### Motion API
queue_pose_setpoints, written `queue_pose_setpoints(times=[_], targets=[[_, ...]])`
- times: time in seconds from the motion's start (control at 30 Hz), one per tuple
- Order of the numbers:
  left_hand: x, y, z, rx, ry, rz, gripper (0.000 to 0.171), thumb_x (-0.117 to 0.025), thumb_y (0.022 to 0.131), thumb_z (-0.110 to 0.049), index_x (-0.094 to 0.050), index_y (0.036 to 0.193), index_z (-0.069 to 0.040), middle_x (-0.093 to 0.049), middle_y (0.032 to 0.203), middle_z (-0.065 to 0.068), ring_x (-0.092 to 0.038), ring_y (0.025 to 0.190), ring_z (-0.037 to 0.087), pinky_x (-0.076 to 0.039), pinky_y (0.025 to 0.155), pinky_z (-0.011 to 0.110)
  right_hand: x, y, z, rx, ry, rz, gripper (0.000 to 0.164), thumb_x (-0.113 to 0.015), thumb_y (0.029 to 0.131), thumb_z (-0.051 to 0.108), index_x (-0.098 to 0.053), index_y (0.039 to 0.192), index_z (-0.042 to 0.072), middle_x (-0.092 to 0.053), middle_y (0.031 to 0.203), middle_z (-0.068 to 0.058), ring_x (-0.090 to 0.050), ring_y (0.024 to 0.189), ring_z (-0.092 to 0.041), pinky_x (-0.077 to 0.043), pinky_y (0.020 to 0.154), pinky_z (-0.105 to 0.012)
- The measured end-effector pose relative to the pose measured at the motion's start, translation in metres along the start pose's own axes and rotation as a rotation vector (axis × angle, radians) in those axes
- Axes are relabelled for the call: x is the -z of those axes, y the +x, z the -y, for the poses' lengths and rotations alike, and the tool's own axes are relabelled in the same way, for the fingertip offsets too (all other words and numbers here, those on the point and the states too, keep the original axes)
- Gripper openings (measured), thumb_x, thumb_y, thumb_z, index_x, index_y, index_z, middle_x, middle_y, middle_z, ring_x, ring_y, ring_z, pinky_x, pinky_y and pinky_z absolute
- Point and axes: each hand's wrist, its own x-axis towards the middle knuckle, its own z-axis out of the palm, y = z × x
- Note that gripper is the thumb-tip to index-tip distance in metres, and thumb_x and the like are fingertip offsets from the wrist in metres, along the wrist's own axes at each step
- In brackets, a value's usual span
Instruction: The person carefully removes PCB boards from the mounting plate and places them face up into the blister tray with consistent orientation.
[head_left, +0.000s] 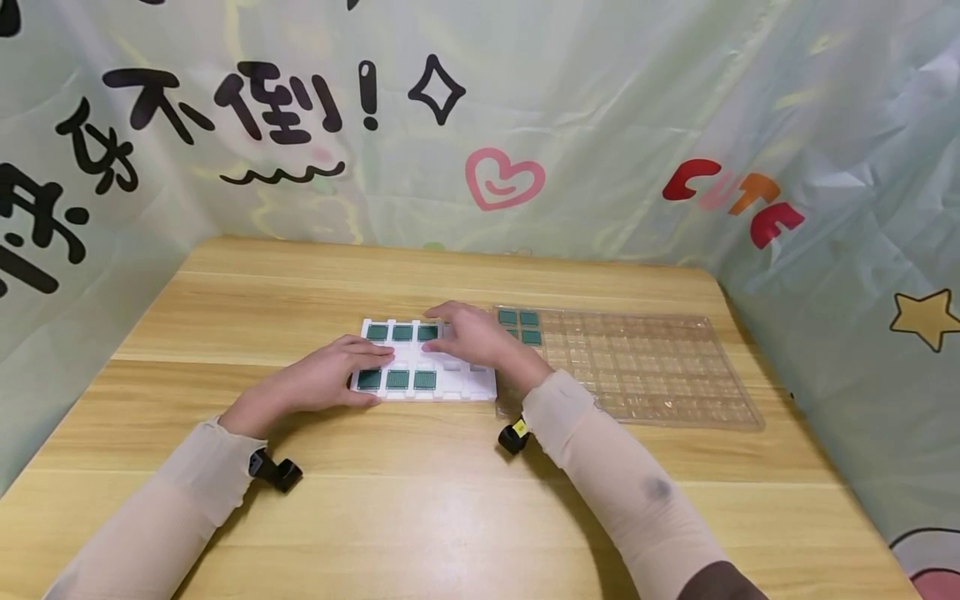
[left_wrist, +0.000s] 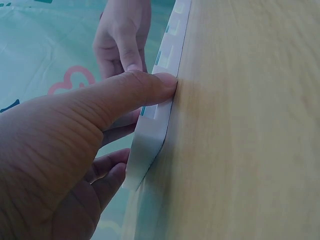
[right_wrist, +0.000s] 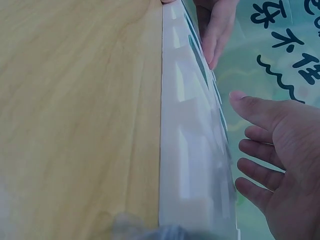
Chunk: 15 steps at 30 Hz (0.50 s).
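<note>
A white compartment tray [head_left: 453, 383] lies on the table, with green chip-like squares [head_left: 402, 333] in several of its compartments, a row at the back and a row at the front. My left hand [head_left: 318, 379] grips the tray's left end. In the left wrist view its thumb [left_wrist: 162, 86] presses the near edge while other fingers touch the end wall. Over the tray's back right part is my right hand [head_left: 476, 333], beside the third square of the back row. In the right wrist view its fingers [right_wrist: 262, 170] are loosely bent, apart from the tray, with nothing visible between them.
To the right lies a large transparent compartment tray [head_left: 637, 358], its left end next to the white tray and partly under my right forearm. A few green squares [head_left: 529, 318] sit in its back left corner. A printed curtain [head_left: 592, 108] surrounds the wooden table [head_left: 420, 517].
</note>
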Motion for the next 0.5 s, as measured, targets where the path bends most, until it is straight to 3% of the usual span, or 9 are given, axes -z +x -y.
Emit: queue_pose_setpoints(times=[0.5], targets=[[-0.0002, 0.0000, -0.0009, 0.003, 0.000, -0.004, 0.064, -0.075, 0.086, -0.038, -0.057, 0.137, -0.003, -0.055, 0.140, 0.010, -0.045, 0.128, 0.036, -0.036, 0.106, 0.052, -0.0041, 0.0105, 0.0040, -0.019, -0.029, 0.044, 0.054, -0.066, 0.093, 0.042, -0.056, 0.139, 0.015, -0.056, 0.139, -0.002, -0.053, 0.125, -0.020, -0.041, 0.105, -0.038]])
